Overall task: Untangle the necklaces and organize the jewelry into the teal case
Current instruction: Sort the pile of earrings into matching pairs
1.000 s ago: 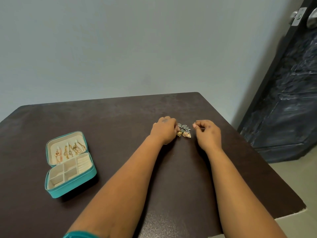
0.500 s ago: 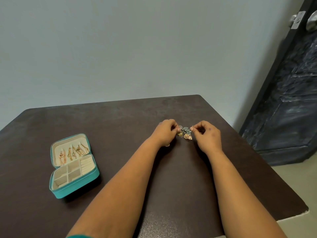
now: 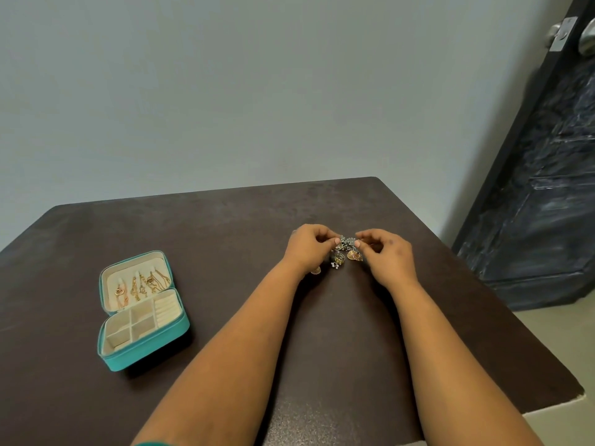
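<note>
Jewelry cluster (image 3: 346, 251) sits directly between your hands: left hand (image 3: 310, 247) and right hand (image 3: 386, 254) each pinch one side, equally near. Teal case (image 3: 145, 346) lies well left, lid open.

Table: a dark brown, matte tabletop (image 3: 225, 226) with rounded corners, filling the lower part of the view.
Wall: a plain pale grey-blue painted wall (image 3: 257, 91) behind the table.
Door: a black panelled door (image 3: 553, 188) at right, with a silver metal knob (image 3: 587, 37) near the top.
Floor: pale beige floor (image 3: 560, 342) at lower right.
</note>
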